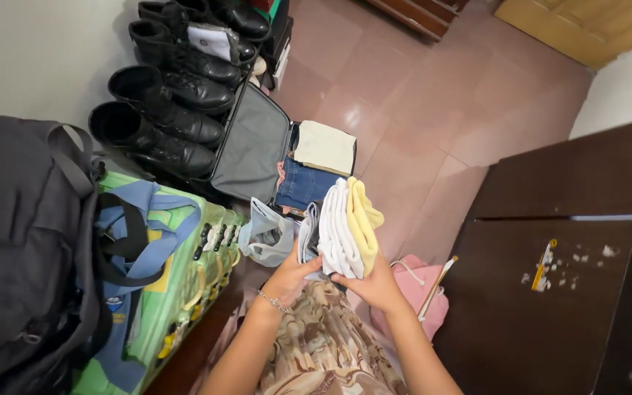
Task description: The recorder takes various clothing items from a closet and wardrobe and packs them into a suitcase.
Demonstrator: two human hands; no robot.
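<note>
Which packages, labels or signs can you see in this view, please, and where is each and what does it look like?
Boxes: stacked at the top behind the black boots; rectangular, white, dark and green edges.
Small label: on the blue bag at left; pale patch, too small to make out.
No signs or screens show.

Pinkish tiled floor (pixel 418 124): open suitcase (pixel 257 146), row of black boots (pixel 170 95), pink bag (pixel 422 281) resting on it.
</note>
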